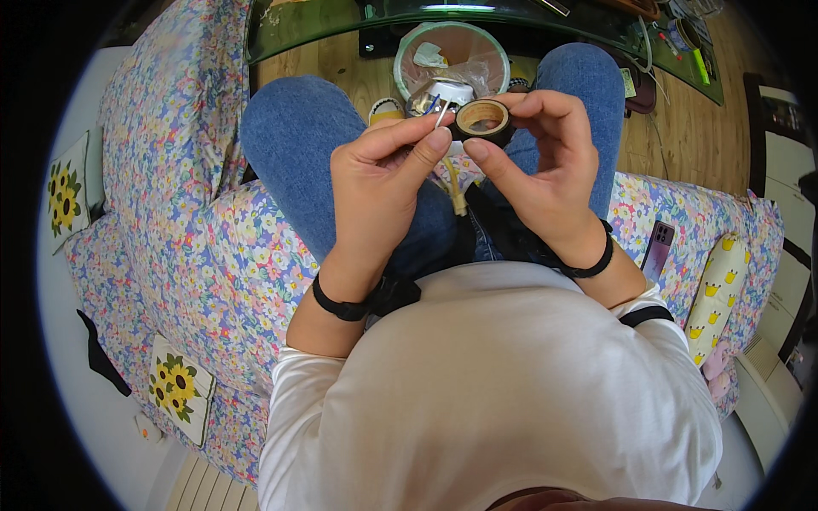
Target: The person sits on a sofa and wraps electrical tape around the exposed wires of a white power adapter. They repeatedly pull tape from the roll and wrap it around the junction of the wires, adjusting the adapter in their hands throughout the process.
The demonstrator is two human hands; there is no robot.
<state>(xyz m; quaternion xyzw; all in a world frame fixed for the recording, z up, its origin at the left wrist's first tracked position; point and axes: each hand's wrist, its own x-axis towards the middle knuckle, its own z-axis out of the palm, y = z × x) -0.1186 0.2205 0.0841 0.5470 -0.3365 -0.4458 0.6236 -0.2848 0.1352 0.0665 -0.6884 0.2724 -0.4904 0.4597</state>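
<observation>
My left hand [381, 177] is closed, thumb and fingertips pinching a thin white wire [442, 114] whose end sticks up. A roll of black tape [483, 110] with a tan cardboard core is gripped between the thumb and fingers of my right hand [550, 162]. The two hands nearly meet above my lap, with the roll just right of the wire. Beyond them sits a white rounded device [452, 90] with a blue wire at its side; its lower part is hidden. Below the fingertips hangs a yellowish strip or tube [458, 200], its kind unclear.
A round bin [504, 64] with plastic wrappings stands on the wooden floor beyond my knees. A glass-topped table [341, 19] lies farther off. On the flowered sofa at right are a phone [657, 249] and a yellow crown-patterned cushion [717, 298]; sunflower cushions [181, 387] lie left.
</observation>
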